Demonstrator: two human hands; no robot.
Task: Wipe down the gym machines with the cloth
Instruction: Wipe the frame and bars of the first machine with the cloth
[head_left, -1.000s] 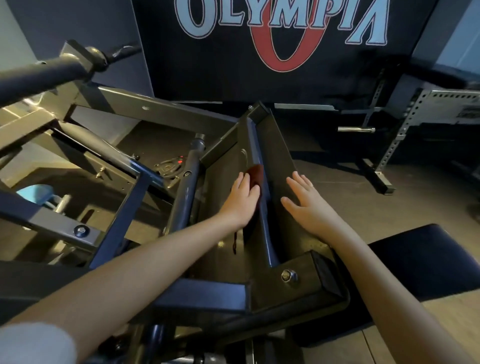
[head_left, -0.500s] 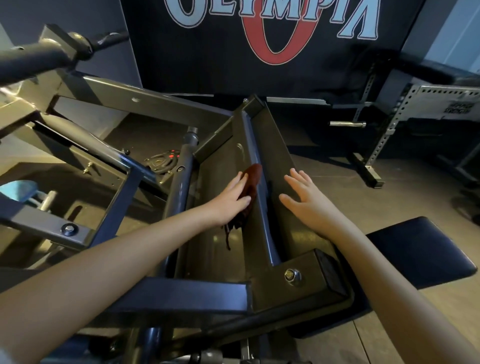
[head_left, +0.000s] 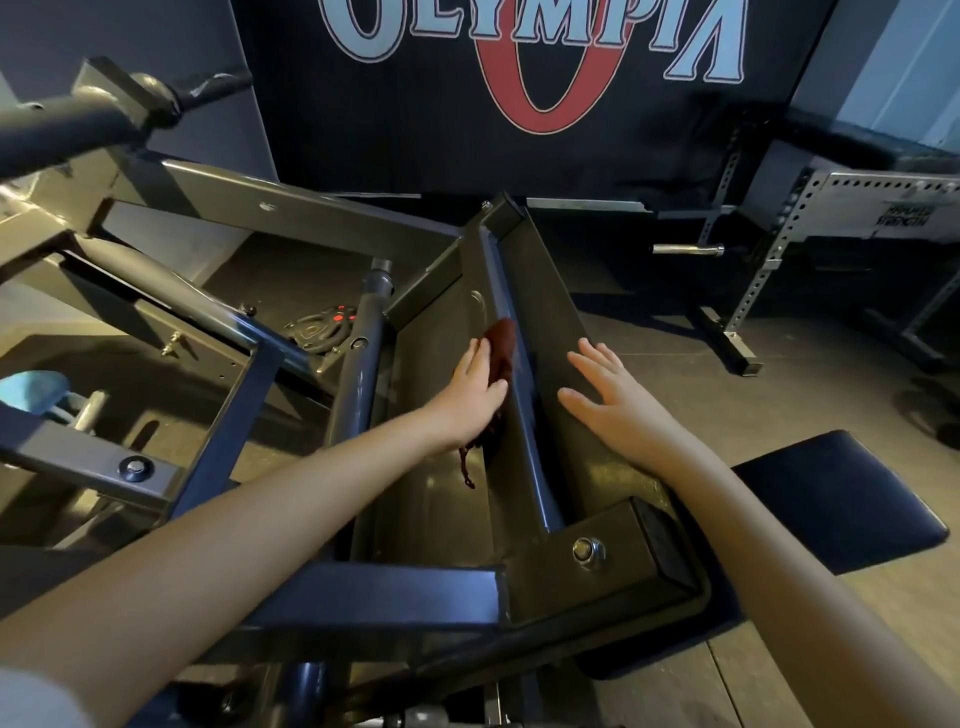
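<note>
A dark red cloth lies against the left face of the central rail of a dark grey steel gym machine. My left hand presses the cloth to the metal with straight fingers; a frayed end of the cloth dangles below the palm. My right hand rests flat with spread fingers on the slanted right panel of the same frame, apart from the cloth.
A black padded seat sits at the right. A steel crossbar runs under my left forearm. Bars and a handle rise at the left. A perforated rack and a dark banner stand behind.
My left hand has slid the cloth slightly up along the rail, so more of the cloth shows past the fingertips. My right hand stays put.
</note>
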